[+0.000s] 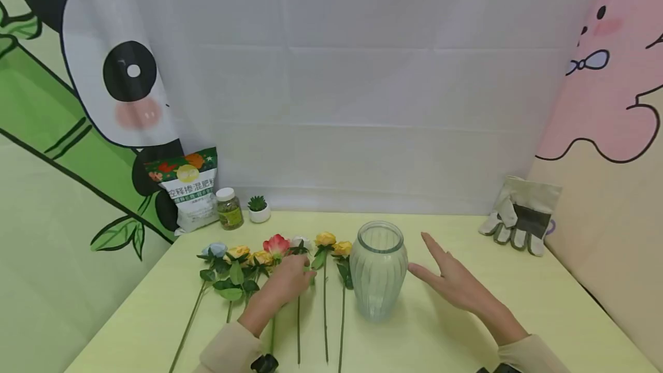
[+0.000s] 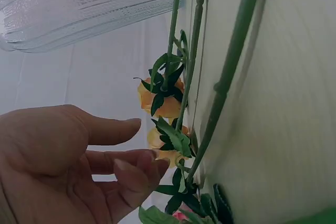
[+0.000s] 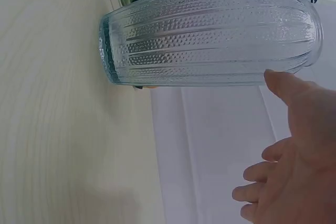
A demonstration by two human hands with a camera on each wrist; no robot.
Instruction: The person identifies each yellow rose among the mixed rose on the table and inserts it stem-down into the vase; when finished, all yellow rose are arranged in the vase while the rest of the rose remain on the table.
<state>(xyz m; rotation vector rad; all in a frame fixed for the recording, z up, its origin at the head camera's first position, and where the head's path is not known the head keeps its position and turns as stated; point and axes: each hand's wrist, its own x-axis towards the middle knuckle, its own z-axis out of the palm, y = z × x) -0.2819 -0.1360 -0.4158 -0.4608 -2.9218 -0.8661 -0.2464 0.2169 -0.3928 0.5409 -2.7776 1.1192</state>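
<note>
My left hand (image 1: pixel 286 282) is over the row of artificial roses, nearest the white rose (image 1: pixel 299 242) and the red-pink rose (image 1: pixel 277 245). In the left wrist view its thumb and loosely bent fingers stand apart, fingertips close to the leaves beneath a yellow rose (image 2: pixel 160 98); no stem shows between them. A ribbed clear glass vase (image 1: pixel 378 275) stands upright on the table, right of the flowers. Beside its right side, my right hand (image 1: pixel 461 284) has its fingers extended. The right thumb tip appears at the vase near its rim; whether it touches, I cannot tell.
The table (image 1: pixel 440 344) meets a white curtain (image 1: pixel 362 102) behind. At the back left stand a fertilizer bag (image 1: pixel 194 200), a lidded jar (image 1: pixel 229 210) and a small potted succulent (image 1: pixel 258 210). Work gloves (image 1: pixel 520 217) lie at the back right. A blue rose (image 1: pixel 214 250) ends the row at left.
</note>
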